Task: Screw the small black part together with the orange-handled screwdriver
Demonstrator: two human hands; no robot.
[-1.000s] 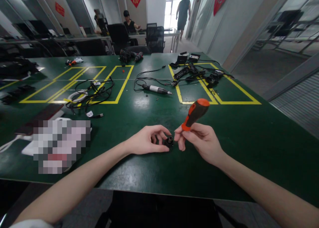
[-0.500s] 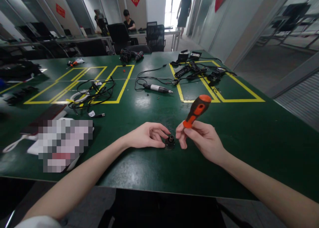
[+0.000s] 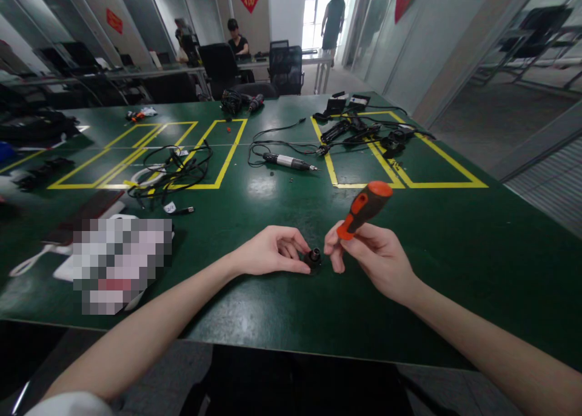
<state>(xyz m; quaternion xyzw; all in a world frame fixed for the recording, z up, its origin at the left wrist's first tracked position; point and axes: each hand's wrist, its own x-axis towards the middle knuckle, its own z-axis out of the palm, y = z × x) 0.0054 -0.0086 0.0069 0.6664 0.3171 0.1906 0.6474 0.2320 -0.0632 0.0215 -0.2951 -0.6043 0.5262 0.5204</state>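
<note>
A small dark round part (image 3: 313, 257) with a metal neck on top rests at the table's near middle, tilted a little. Thumb and fingers of my left hand (image 3: 275, 250) pinch it from the left side. On its right, my right hand (image 3: 375, 255) is closed around the lower end of a screwdriver (image 3: 368, 204) with an orange and black handle. The handle points up and to the right. The screwdriver's shaft is hidden by my fingers. A short gap separates my right fingers from the dark part.
Green table (image 3: 254, 307) with yellow tape outlines. Ahead lies an electric screwdriver (image 3: 286, 161) with its cord. Black cables (image 3: 191, 167) and a blurred-out pale packet (image 3: 122, 264) are on the left; dark tools and cables (image 3: 354, 131) lie at the back right. People are farther off.
My left fingers have closed on the dark round part, which now tilts to the right. The screwdriver handle leans slightly farther right. The whole view has shifted a little.
</note>
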